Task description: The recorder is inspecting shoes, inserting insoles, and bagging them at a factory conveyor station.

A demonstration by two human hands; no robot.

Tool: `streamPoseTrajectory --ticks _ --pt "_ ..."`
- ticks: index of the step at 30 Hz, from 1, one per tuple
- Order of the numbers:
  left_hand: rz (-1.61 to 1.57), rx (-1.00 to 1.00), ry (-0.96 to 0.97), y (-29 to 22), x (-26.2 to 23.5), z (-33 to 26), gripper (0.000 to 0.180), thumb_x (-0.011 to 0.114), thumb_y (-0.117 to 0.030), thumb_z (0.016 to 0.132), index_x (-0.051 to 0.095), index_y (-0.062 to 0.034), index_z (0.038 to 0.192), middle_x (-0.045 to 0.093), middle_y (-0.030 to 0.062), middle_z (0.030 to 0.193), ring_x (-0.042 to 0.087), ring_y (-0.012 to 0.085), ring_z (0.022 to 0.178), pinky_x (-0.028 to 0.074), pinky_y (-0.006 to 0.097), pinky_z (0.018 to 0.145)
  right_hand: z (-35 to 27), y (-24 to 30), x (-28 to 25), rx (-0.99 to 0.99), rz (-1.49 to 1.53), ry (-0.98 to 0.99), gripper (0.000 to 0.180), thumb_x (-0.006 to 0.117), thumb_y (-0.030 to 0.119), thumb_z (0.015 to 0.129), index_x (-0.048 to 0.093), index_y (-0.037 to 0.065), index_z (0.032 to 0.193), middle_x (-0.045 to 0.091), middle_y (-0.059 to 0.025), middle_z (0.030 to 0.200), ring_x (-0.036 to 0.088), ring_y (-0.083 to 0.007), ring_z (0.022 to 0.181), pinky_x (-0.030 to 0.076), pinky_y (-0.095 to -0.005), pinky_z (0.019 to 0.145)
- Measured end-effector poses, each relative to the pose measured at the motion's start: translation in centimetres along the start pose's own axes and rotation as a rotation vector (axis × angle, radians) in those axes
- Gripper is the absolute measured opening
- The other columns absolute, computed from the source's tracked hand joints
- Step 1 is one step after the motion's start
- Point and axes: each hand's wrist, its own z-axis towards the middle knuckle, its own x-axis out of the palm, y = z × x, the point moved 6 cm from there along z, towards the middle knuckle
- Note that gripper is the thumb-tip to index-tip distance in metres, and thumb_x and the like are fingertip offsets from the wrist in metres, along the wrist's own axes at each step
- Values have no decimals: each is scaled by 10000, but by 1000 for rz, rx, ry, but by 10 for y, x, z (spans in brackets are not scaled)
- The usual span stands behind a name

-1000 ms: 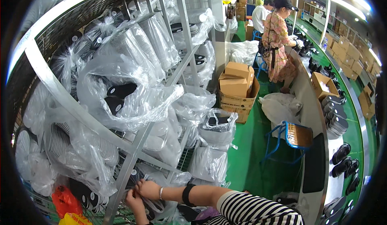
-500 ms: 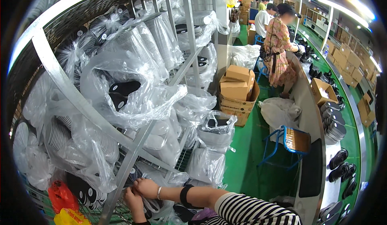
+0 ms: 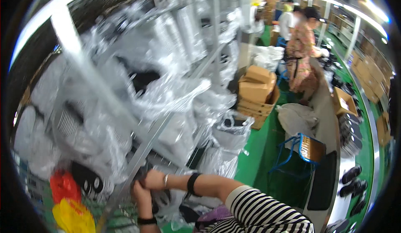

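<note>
- We see two bare hands: the left grip and the right grip meet, fingers curled inward, at a small dark bundle.
- That bundle sits just beyond the fingers, beside a slanting metal rail. It looks plastic-wrapped, but with this blur we cannot tell whether either grip is clamped on it.
- We judge it light and soft, its film slippery and easily torn; gathering the loose film in one bunch should hold better than pinching a smooth side.
- Left of the grip we find black insoles, a red bag and a yellow bag.
- Above the grip, clear bags crowd together.
- Well right of it stand a blue-framed stool and a counter bearing dark shoes.
</note>
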Motion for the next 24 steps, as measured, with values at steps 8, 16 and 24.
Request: streamPoseTrajectory --ticks 8,16,24 --pt "-119 224 -68 -25 9 23 135 568 -140 703 525 -13 712 556 203 737 531 389 716 424 458 619 -26 -17 -46 -126 -139 -192 172 555 156 617 546 32 735 546 -90 679 568 -246 653 476 -330 542" --pt "-283 114 -99 -12 4 21 138 545 -112 750 585 7 808 598 169 713 581 331 672 455 382 617 -35 -36 -45 250 321 -522 172 549 230 726 558 65 774 546 -94 664 557 -286 588 456 -378 514" --pt "-257 144 -17 -21 -3 20 135 564 -104 718 594 7 790 596 178 712 591 311 667 455 350 599 -24 -25 -51 -28 -31 -178 148 578 185 690 571 57 764 564 -56 682 573 -228 604 469 -327 509"
